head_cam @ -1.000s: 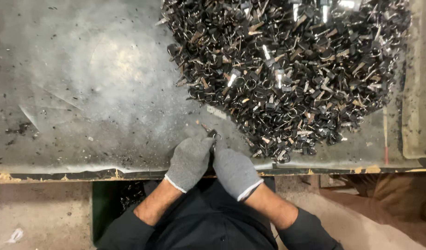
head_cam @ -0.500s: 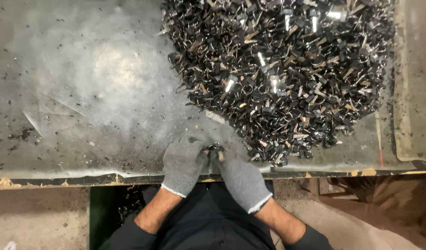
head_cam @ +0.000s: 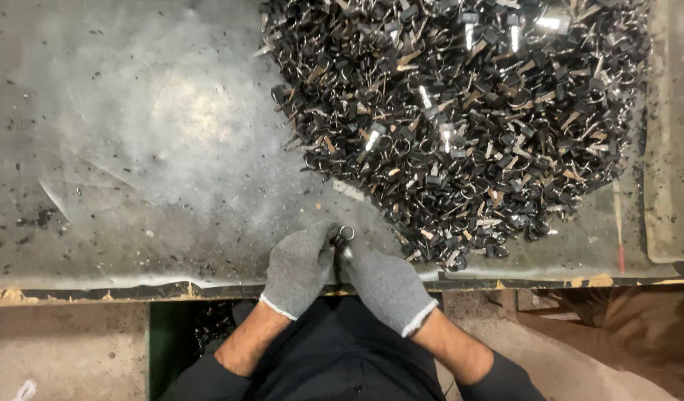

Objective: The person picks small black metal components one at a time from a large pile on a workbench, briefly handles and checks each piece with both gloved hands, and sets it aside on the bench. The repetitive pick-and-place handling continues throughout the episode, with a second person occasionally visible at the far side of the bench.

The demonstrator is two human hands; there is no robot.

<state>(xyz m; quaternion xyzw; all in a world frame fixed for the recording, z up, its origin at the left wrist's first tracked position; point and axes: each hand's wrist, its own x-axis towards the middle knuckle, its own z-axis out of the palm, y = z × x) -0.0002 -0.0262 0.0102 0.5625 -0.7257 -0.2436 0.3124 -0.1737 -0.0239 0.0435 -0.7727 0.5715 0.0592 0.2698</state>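
Both my hands wear grey knit gloves and meet at the near edge of a worn metal worktable [head_cam: 134,148]. My left hand [head_cam: 299,267] and my right hand [head_cam: 386,286] pinch one small dark metal piece with a wire ring [head_cam: 345,235] between their fingertips. A big heap of similar small black metal clips and rings [head_cam: 468,111] lies on the table just beyond and to the right of my hands.
The left half of the tabletop is scratched grey metal speckled with dark chips. A raised grey rim [head_cam: 672,148] runs along the right side. Below the table edge there is a green bin [head_cam: 174,341] and a dusty floor.
The view has shifted slightly. My hands stay together at the table edge, working the small ring piece, which now sticks up a little more above the fingertips.
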